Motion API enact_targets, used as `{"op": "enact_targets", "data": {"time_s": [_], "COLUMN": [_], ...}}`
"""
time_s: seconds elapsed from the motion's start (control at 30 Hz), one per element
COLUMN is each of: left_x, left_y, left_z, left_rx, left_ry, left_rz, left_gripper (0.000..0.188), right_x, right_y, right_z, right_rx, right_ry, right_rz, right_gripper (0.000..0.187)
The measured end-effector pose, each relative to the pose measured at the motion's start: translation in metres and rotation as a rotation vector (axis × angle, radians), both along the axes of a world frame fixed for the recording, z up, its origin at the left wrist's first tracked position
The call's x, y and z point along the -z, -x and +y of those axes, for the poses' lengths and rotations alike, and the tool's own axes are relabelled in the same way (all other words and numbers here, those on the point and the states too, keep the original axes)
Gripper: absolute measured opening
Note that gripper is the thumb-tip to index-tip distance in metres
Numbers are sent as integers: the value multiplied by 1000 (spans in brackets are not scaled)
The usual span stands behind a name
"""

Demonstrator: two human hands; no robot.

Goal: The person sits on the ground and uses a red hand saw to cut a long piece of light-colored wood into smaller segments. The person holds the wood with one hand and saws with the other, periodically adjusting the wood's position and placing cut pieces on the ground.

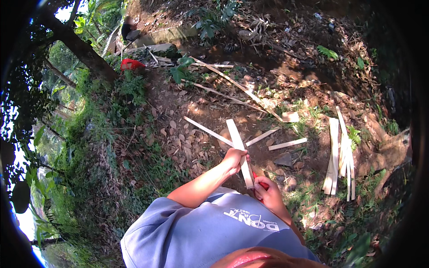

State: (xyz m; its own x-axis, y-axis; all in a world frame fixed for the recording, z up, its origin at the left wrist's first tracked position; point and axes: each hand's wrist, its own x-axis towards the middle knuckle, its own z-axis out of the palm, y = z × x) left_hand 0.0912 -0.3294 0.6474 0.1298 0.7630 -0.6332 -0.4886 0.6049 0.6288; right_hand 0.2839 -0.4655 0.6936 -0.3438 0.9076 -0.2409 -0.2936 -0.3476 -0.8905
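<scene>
My left hand (235, 161) is closed around the middle of a flat, pale wooden slat (234, 131), which points away from my body. The slat's near end comes down close to my chest. Beside that end, my right hand (268, 193) grips a red-handled tool (262, 180). Its working part is mostly hidden by the slat and my fingers, so I cannot tell its kind. Past the slat, a thin wooden strip (208, 131) lies on the ground to the left, with short strips (262, 137) to the right.
Several long slats (333, 154) lie at the right, with longer strips (237, 85) farther ahead. A grey stone (283, 159) sits near the short pieces. At the far left are a red object (132, 64), a tree trunk (82, 52) and another person (128, 30). Leaves and plants cover the sloping soil.
</scene>
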Motion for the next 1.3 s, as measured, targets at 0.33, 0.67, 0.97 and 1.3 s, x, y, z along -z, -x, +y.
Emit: {"op": "enact_targets", "data": {"time_s": [0.33,0.67,0.97,1.3], "left_x": [-20,-59,-59,-51], "left_y": [-3,12,23,34], "left_z": [0,10,16,13], "left_rx": [31,-278,-337,-338], "left_ry": [4,-260,-326,-284], "left_rz": [-20,-188,-167,-158], "left_gripper": [11,9,10,14], "right_x": [-1,-22,-30,-13], "right_y": [9,8,14,34], "right_z": [2,27,24,25], "right_rx": [104,313,211,27], "right_ry": [-56,-201,-299,-330], "right_rz": [-271,-350,-470,-495], "right_gripper": [7,19,13,13]}}
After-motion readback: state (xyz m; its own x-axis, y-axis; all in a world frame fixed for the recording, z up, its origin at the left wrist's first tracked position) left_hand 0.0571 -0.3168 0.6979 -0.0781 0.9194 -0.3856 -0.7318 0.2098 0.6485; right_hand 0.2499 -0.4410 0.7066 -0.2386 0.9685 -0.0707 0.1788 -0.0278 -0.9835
